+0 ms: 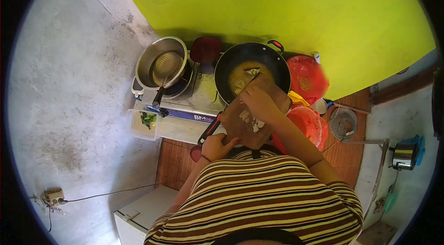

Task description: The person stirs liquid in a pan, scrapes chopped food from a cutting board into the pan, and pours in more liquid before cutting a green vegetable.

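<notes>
My left hand (216, 148) grips the near left edge of a wooden cutting board (266, 88), thumb on top. The board is tilted over the near rim of a black wok (226, 71) holding yellowish liquid and some pieces. My right hand (255, 102) is over the board with its fingers bent together near the wok's rim; what they hold, if anything, is hidden. Pale chopped pieces (246, 116) and small white bits (257, 125) lie on the board below that hand. A black-and-red handle (211, 129) juts out beside the board's left edge.
A metal pot (152, 50) with a perforated ladle (167, 64) sits on the left of the stove (203, 88). Left of it is a plastic container (135, 122) with green leaves. Red plastic bags (307, 122) and a grey bin (343, 122) are at the right.
</notes>
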A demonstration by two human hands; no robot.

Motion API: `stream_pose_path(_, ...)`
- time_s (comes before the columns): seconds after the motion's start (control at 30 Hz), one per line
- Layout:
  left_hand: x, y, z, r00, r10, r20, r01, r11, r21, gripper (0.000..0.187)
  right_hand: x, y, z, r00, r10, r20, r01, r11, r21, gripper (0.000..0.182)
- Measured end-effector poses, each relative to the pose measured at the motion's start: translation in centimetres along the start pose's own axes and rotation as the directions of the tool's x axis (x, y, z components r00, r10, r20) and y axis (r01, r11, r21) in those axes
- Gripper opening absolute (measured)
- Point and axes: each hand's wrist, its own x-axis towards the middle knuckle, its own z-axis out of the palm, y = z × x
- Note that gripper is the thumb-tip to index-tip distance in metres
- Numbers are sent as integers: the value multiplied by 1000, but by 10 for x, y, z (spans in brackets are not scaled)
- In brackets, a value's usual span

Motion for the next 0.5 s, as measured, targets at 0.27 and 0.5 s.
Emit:
stream_pose_path(0.27, -7, -1, 5, 986, -120, -118, 115, 992, -47, 60, 7, 38, -20, 911, 296, -289, -305, 952, 13, 18)
stream_pose_path(0.5, -8, -20, 4, 946, -208, -250, 192, 978, -84, 59, -31, 84, 8, 805, 558, -204, -585, 804, -106, 26)
